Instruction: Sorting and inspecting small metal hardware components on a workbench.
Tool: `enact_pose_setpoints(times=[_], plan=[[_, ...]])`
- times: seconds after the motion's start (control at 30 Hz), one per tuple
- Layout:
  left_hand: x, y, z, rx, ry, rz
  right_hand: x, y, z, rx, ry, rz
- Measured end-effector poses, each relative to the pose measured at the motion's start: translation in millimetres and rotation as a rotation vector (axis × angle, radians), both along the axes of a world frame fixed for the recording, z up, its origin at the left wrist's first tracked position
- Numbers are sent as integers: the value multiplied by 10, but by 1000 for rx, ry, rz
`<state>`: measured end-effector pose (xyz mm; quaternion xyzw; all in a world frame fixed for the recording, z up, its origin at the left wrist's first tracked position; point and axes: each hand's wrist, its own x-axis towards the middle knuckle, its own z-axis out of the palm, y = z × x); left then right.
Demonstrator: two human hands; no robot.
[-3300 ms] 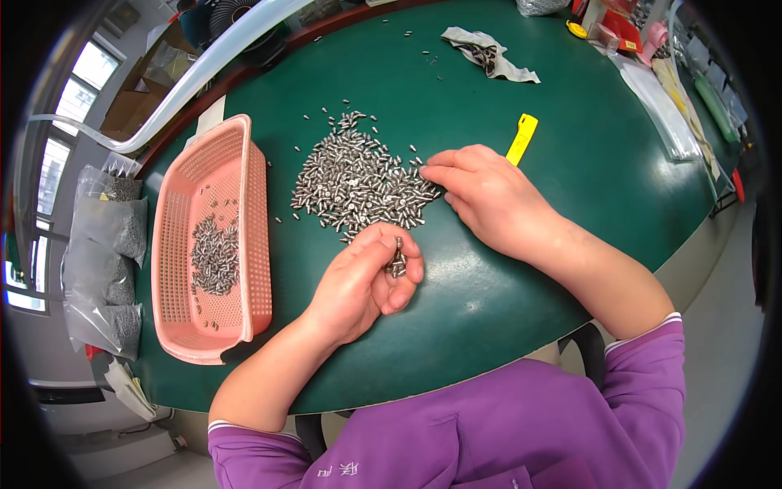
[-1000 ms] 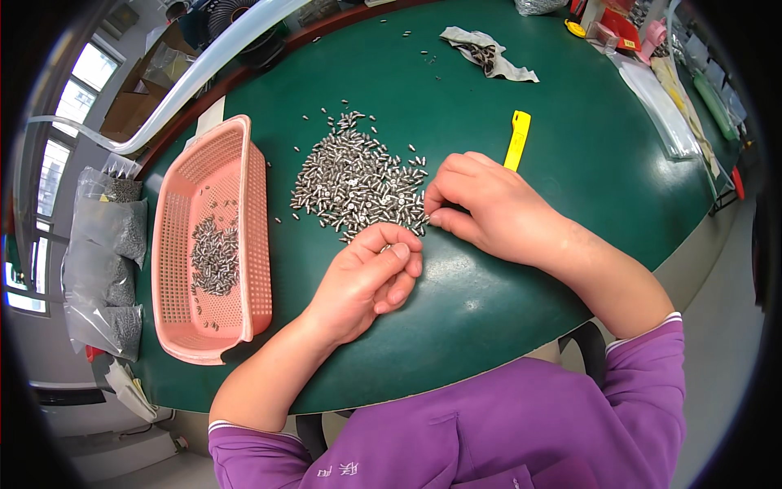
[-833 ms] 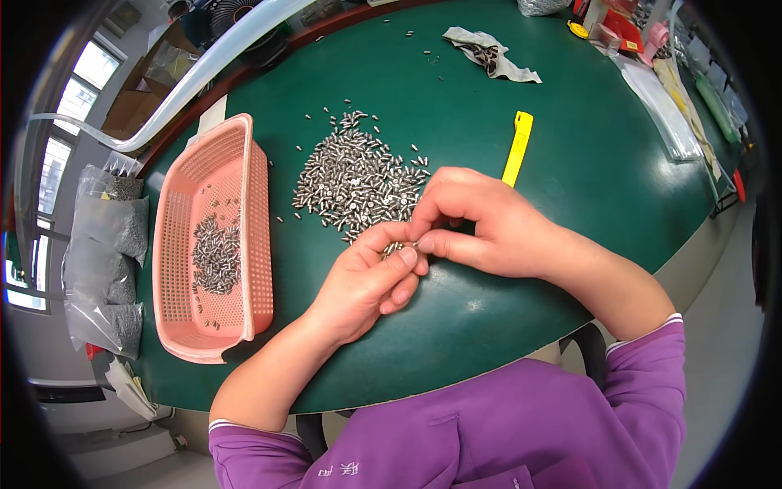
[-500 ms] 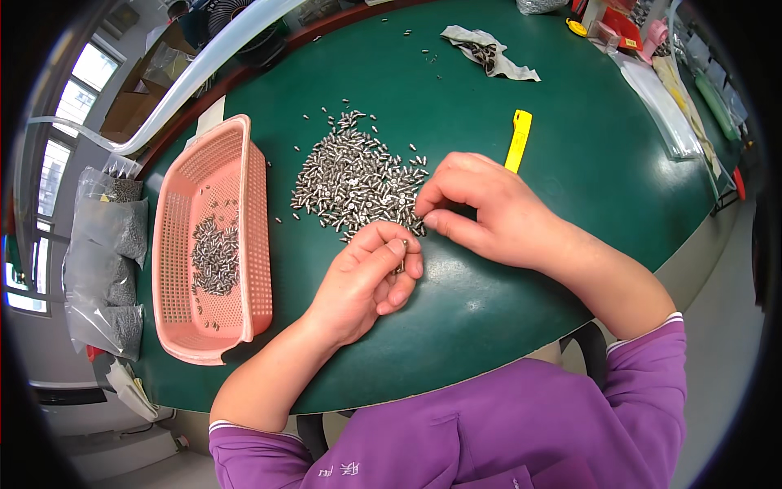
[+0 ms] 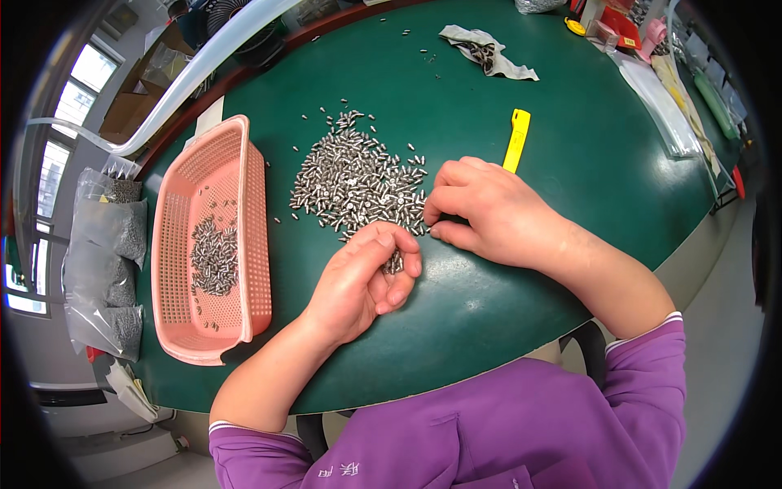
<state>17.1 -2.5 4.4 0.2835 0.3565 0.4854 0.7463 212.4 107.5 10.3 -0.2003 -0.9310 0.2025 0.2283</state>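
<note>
A heap of small, shiny metal pins with tapered ends (image 5: 350, 179) lies on the green table. At its near edge my left hand (image 5: 358, 277) is curled, palm turned inward, around several of these metal pins (image 5: 394, 262). My right hand (image 5: 489, 208) is at the heap's right edge, thumb and forefinger bent toward each other by the outermost pins. Whatever is between those fingertips is too small to make out. To the left, a pink perforated plastic basket (image 5: 259, 244) contains a smaller pile of similar metal pins (image 5: 215, 257).
Beyond my right hand lies a yellow cutter-like tool (image 5: 516, 140). A crumpled whitish cloth with dark pieces (image 5: 489, 53) is at the far side. Clear bags of small parts (image 5: 122, 269) stand left of the basket. Flat plastic bags (image 5: 660, 106) lie at the far right.
My right hand has shifted slightly right, away from my left. My left thumb has moved back from the fingertips, and the pin held upright there now shows lower among those in the palm.
</note>
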Motion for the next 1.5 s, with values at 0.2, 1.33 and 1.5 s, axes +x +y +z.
enact_pose_setpoints(times=[0.2,1.33,1.5], plan=[[14,1,-24,23,32,-9,-38,-46,-44,41,32,-1],[3,0,-4,-8,13,-8,-12,25,-27,-1,-4,-88],[21,9,-11,2,53,-13,-42,10,10,-39,64,-61]])
